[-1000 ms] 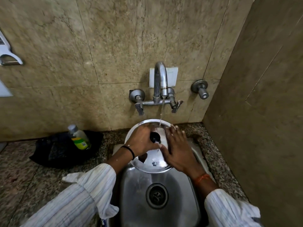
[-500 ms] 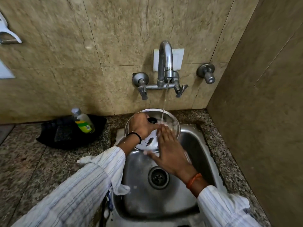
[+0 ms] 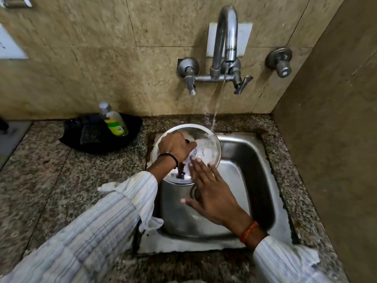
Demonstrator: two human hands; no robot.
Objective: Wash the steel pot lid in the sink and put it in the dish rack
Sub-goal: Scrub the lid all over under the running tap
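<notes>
1. Steel pot lid [image 3: 206,139] at frame centre, tilted over the sink's [image 3: 244,160] left rim, tap water [image 3: 217,103] striking its upper edge.
2. Left hand [image 3: 175,147] clenched around the lid's knob.
3. Right hand [image 3: 212,193] released, flat, fingertips on the lid.

soap bottle [image 3: 114,123] on black cloth [image 3: 95,134], running tap [image 3: 224,50]

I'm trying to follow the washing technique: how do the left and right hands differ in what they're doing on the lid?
The left hand is closed on the lid, holding it near its dark knob; the right hand is open and flat, only its fingertips on the lid. The left wrist wears a black band, the right an orange one. Both are over the sink.
</notes>
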